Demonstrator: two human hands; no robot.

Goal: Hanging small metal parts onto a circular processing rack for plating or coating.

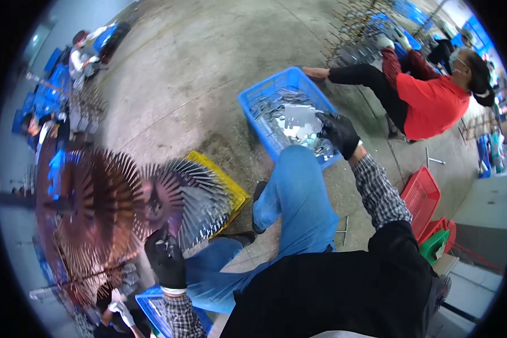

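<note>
My right hand, in a black glove, reaches over the far right side of a blue crate. Its fingers are bent at the edge of a bright, flat metal plate, which they appear to grip. Many thin metal pieces lie loosely around that plate in the crate. At lower left, my gloved left hand is closed beside a round rack with rings of thin metal blades standing out from it. Small shiny bits show at its fingers, but what they hold cannot be made out.
A yellow crate sits under the fanned blades. Red baskets and a green one stand at right. Near the crate's far right, a person in red sits working. Other people sit at far left; a white-gloved hand shows lower left.
</note>
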